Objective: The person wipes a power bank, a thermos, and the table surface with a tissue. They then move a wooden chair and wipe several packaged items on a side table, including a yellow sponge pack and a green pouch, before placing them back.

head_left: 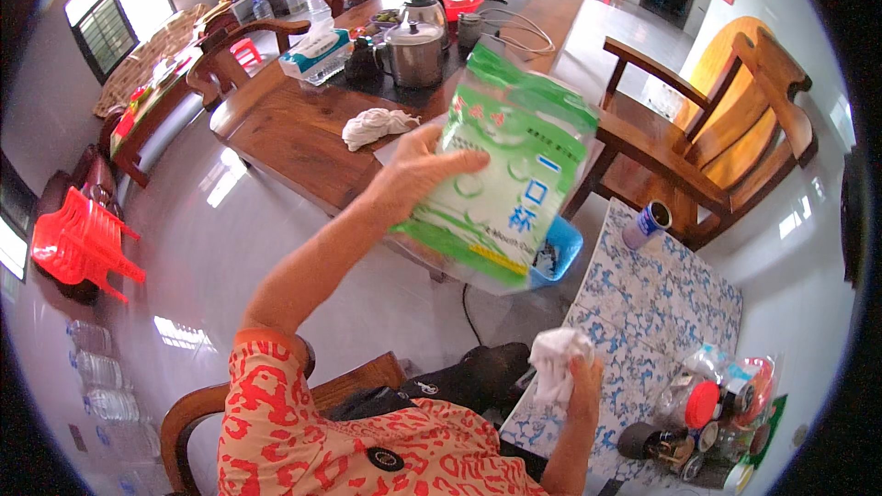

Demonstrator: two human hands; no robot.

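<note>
My left hand (418, 173) is closed on the left edge of a green and white plastic package (505, 165), its thumb across the front. The package is held up, tilted, over the near end of the wooden table (285, 152). Lower right, my right hand (585, 386) grips a crumpled white cloth (559, 363) above a low table with a blue and white floral top (634, 303). Partly hidden behind the package is a blue basin (562, 243) with dark items in it. Another bunched white cloth (378, 127) lies on the wooden table.
A steel pot (413, 53), a tissue pack (317, 53) and a red basin (459, 2) stand on the wooden table. An open can (648, 223) and several jars (689, 404) are on the floral table. A wooden armchair (707, 129) is at right, red stools (83, 234) at left.
</note>
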